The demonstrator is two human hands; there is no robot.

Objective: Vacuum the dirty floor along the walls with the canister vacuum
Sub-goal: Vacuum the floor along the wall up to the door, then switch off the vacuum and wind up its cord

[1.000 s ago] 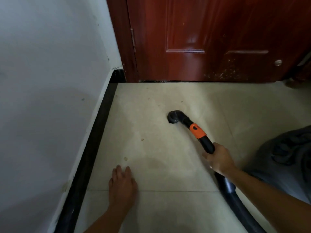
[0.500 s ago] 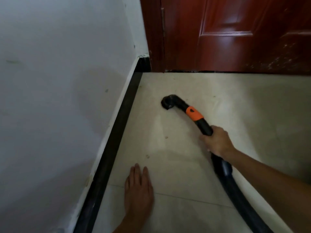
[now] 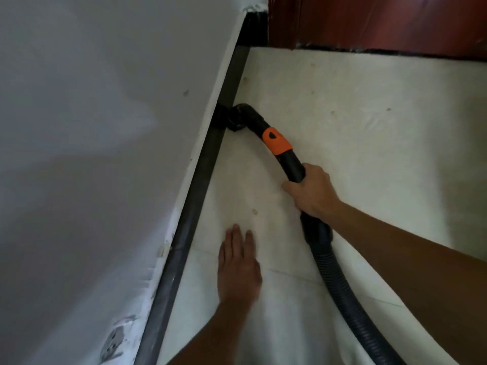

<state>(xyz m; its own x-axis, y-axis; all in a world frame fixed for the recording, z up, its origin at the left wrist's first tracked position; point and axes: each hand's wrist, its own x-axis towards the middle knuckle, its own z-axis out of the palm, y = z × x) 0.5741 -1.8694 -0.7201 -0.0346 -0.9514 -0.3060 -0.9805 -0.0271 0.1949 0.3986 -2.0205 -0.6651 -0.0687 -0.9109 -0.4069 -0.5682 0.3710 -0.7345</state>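
Black plastic filled the right hand (image 3: 312, 192), its fingers curled round the orange-collared vacuum wand (image 3: 292, 164). The nozzle (image 3: 237, 119) seemed to touch the dark baseboard (image 3: 200, 185). The left hand (image 3: 238, 270) lay flat, fingers straight, on the floor tiles (image 3: 369, 154) near that baseboard. The ribbed hose (image 3: 340, 291) trailed away from it.

Ribbed plastic hose (image 3: 350, 299), glossy skirting (image 3: 189, 222).
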